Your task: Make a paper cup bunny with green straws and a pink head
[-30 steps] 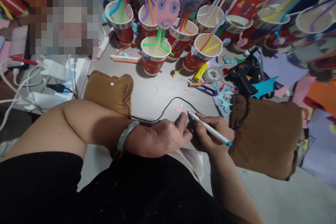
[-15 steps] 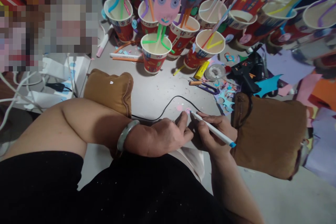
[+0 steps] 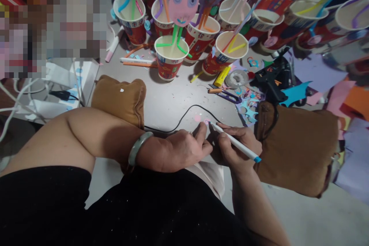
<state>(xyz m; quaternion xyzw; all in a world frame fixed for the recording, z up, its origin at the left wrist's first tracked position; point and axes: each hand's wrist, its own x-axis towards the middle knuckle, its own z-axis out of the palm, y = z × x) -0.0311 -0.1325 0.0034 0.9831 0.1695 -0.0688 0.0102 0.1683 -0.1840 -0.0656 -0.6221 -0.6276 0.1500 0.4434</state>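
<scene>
In the head view, my right hand [image 3: 240,144] is closed around a white felt-tip pen [image 3: 235,141] with a blue end. The pen slants down to the left, its tip at a small pink paper disc [image 3: 206,122] on the table. My left hand [image 3: 188,145] has its index fingertip at that disc's edge, with the thumb apart and the other fingers curled and partly hidden. Another pink disc [image 3: 197,118] lies just left of it. A black cable [image 3: 184,114] curves behind both discs. A pale bangle [image 3: 137,149] circles my left wrist.
Red paper cups [image 3: 170,65] with straws crowd the back, one bearing a pink rabbit face [image 3: 183,3]. Brown cushions [image 3: 118,98] flank my arms. Paper scraps [image 3: 249,107], a tape roll [image 3: 236,79] and a black glue gun [image 3: 269,84] lie right; white cables [image 3: 17,103] hang left.
My right hand and the pen's blue end have shifted very slightly to the right, while the tip stays at the pink disc. My left hand looks still.
</scene>
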